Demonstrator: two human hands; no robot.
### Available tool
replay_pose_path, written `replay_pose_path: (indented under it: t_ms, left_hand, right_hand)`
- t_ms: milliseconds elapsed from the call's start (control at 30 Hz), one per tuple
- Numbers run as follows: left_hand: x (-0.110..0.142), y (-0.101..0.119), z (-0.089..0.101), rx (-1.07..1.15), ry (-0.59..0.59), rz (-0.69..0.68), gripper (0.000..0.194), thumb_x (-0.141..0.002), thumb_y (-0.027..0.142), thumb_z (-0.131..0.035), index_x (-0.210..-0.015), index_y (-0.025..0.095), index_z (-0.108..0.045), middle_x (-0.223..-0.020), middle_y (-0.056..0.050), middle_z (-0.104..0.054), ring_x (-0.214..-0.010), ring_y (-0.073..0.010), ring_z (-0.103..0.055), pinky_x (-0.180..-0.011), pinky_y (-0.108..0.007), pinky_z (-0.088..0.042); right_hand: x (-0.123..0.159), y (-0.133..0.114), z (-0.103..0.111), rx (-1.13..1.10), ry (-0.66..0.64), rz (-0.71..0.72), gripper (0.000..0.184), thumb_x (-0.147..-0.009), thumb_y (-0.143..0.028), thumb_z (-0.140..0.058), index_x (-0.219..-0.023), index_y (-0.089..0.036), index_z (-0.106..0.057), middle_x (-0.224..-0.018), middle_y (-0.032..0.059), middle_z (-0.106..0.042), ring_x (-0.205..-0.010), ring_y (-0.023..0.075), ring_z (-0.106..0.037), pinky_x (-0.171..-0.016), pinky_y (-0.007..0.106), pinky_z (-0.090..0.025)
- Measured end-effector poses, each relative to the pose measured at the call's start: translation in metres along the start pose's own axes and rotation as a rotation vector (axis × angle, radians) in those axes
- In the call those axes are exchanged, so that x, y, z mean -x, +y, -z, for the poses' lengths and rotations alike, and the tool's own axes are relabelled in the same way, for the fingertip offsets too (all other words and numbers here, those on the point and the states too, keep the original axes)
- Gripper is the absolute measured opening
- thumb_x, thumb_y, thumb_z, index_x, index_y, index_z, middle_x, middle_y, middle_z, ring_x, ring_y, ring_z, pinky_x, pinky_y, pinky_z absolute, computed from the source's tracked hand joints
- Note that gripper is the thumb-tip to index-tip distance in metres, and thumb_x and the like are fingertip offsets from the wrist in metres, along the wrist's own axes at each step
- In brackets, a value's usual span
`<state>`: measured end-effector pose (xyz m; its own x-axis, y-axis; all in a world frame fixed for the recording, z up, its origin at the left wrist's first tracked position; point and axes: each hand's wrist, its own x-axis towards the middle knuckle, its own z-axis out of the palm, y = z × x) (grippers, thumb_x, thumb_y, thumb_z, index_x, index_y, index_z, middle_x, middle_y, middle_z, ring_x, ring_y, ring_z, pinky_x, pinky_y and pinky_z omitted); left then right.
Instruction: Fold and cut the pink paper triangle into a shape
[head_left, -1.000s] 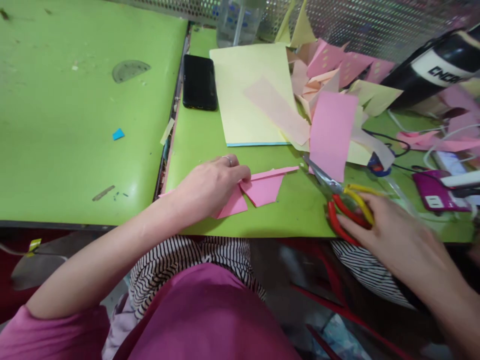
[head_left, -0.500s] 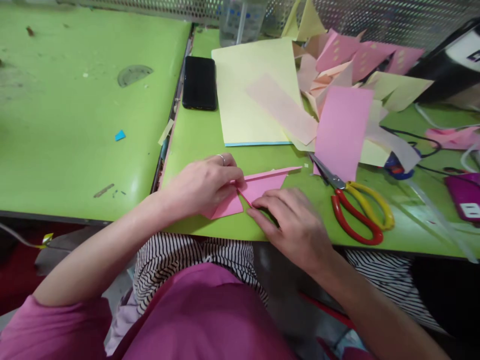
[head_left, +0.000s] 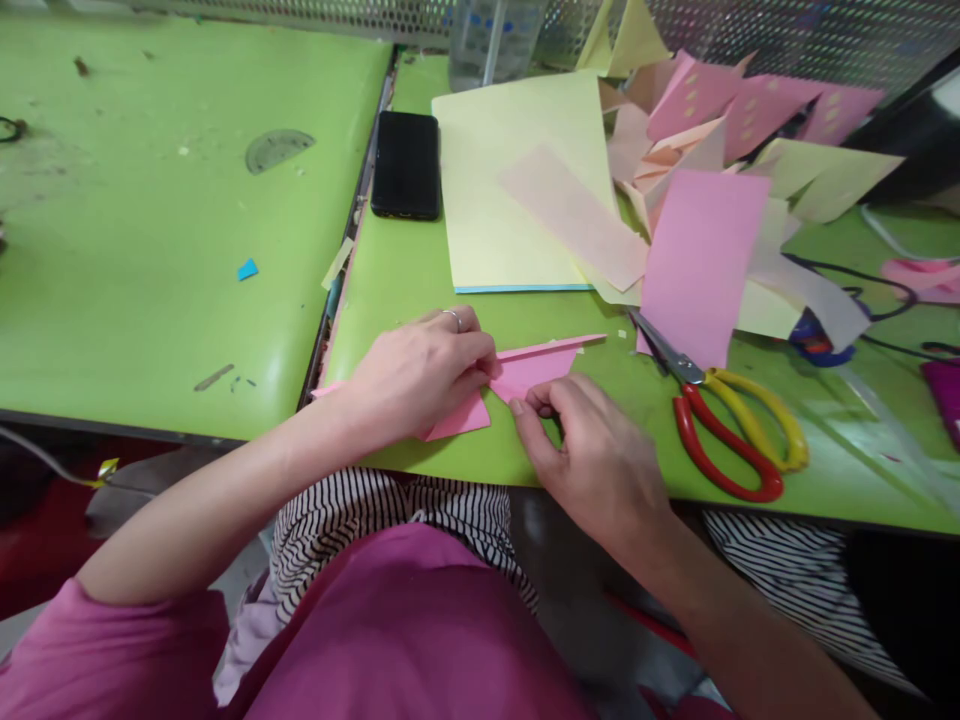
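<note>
A folded pink paper lies near the front edge of the green table. My left hand, a ring on one finger, presses down on the paper's left part with fingers curled over it. My right hand is at the paper's lower right edge, fingers bent and pinching that edge. Red and yellow scissors lie loose on the table to the right of my right hand.
A black phone lies at the table's back left, next to a pale yellow sheet. A heap of pink, peach and yellow papers fills the back right. Cables run at the far right. A second green table adjoins on the left.
My right hand let go of the scissors and moved left to the pink paper, where its fingers now curl onto the edge. My left hand stayed on the paper.
</note>
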<state>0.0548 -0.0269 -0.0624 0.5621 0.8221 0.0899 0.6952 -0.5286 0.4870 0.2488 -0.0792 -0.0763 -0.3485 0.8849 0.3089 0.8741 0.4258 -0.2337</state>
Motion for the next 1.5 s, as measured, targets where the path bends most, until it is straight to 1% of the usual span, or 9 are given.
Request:
replay_pose_path:
  t_ms: [233, 467, 600, 733, 900, 1033, 1333, 1433, 1500]
  left_hand:
    - [0.001, 0.005, -0.001, -0.019, 0.013, 0.032, 0.015, -0.089, 0.027, -0.054, -0.092, 0.020, -0.067, -0.099, -0.003, -0.061, -0.083, -0.0168, -0.059, -0.064, -0.028, -0.044]
    - [0.001, 0.007, -0.002, -0.025, 0.020, 0.053, 0.017, -0.091, 0.033, -0.055, -0.090, 0.021, -0.067, -0.099, -0.002, -0.062, -0.082, -0.0163, -0.060, -0.062, -0.027, -0.044]
    - [0.000, 0.007, -0.003, -0.041, 0.022, 0.056, 0.016, -0.090, 0.032, -0.055, -0.090, 0.022, -0.067, -0.099, -0.002, -0.062, -0.081, -0.0158, -0.060, -0.061, -0.027, -0.043]
    - [0.000, 0.006, -0.003, -0.052, 0.030, 0.059, 0.015, -0.089, 0.032, -0.056, -0.091, 0.023, -0.067, -0.100, -0.002, -0.063, -0.081, -0.0153, -0.060, -0.060, -0.026, -0.043]
    - [-0.002, 0.006, -0.003, -0.044, 0.015, 0.055, 0.016, -0.089, 0.032, -0.055, -0.090, 0.020, -0.066, -0.098, -0.004, -0.062, -0.080, -0.0157, -0.060, -0.062, -0.026, -0.045]
    - [-0.002, 0.005, -0.004, -0.045, 0.014, 0.043, 0.016, -0.089, 0.032, -0.055, -0.088, 0.019, -0.064, -0.096, -0.005, -0.060, -0.078, -0.0159, -0.059, -0.063, -0.027, -0.046]
    - [-0.004, 0.001, -0.006, -0.007, 0.018, 0.037, 0.015, -0.090, 0.029, -0.054, -0.100, 0.019, -0.058, -0.099, -0.004, -0.060, -0.083, -0.0164, -0.060, -0.071, -0.028, -0.048]
    - [0.001, 0.002, 0.002, 0.065, 0.036, -0.014, 0.028, -0.092, 0.029, -0.054, -0.118, 0.017, -0.052, -0.107, -0.006, -0.060, -0.092, -0.0163, -0.060, -0.080, -0.030, -0.050]
    - [0.013, 0.007, 0.008, 0.062, 0.096, -0.049, 0.033, -0.094, 0.031, -0.053, -0.123, 0.016, -0.050, -0.112, -0.008, -0.058, -0.098, -0.0177, -0.059, -0.086, -0.032, -0.050]
  right_hand:
    - [0.000, 0.004, 0.001, -0.008, -0.019, -0.045, 0.019, -0.092, -0.032, -0.052, -0.078, -0.019, -0.055, -0.074, 0.0021, -0.061, -0.065, 0.0155, -0.056, -0.054, 0.029, -0.034]
    - [-0.004, 0.006, 0.007, -0.113, -0.108, -0.075, 0.019, -0.091, -0.034, -0.055, -0.078, -0.019, -0.054, -0.076, 0.0011, -0.061, -0.067, 0.0151, -0.056, -0.057, 0.029, -0.035]
    - [-0.005, 0.005, 0.006, -0.112, -0.108, -0.093, 0.027, -0.095, -0.040, -0.048, -0.078, -0.019, -0.053, -0.077, 0.0022, -0.060, -0.068, 0.0152, -0.056, -0.056, 0.028, -0.034]
    - [-0.006, 0.005, 0.004, -0.079, -0.094, -0.118, 0.022, -0.092, -0.035, -0.053, -0.078, -0.019, -0.054, -0.078, 0.0018, -0.061, -0.064, 0.0142, -0.055, -0.054, 0.028, -0.034]
    - [-0.003, 0.007, 0.005, -0.177, -0.043, -0.002, 0.014, -0.093, -0.027, -0.053, -0.094, -0.018, -0.065, -0.085, 0.0036, -0.061, -0.074, 0.0143, -0.059, -0.059, 0.026, -0.041]
    - [0.003, 0.011, 0.009, -0.145, -0.065, 0.137, 0.026, -0.093, -0.017, -0.049, -0.109, -0.023, -0.069, -0.088, 0.0039, -0.061, -0.074, 0.0131, -0.059, -0.063, 0.025, -0.046]
    - [0.007, 0.016, 0.019, -0.048, -0.101, 0.278, 0.028, -0.090, -0.014, -0.046, -0.107, -0.016, -0.069, -0.095, 0.0099, -0.067, -0.084, 0.0212, -0.062, -0.070, 0.035, -0.052]
    - [0.005, 0.017, 0.019, -0.092, -0.102, 0.281, 0.026, -0.088, -0.013, -0.050, -0.105, -0.014, -0.069, -0.095, 0.0100, -0.067, -0.085, 0.0210, -0.062, -0.073, 0.035, -0.053]
    - [0.003, 0.016, 0.018, -0.124, -0.093, 0.271, 0.025, -0.088, -0.012, -0.052, -0.106, -0.014, -0.069, -0.095, 0.0096, -0.067, -0.087, 0.0204, -0.062, -0.076, 0.034, -0.053]
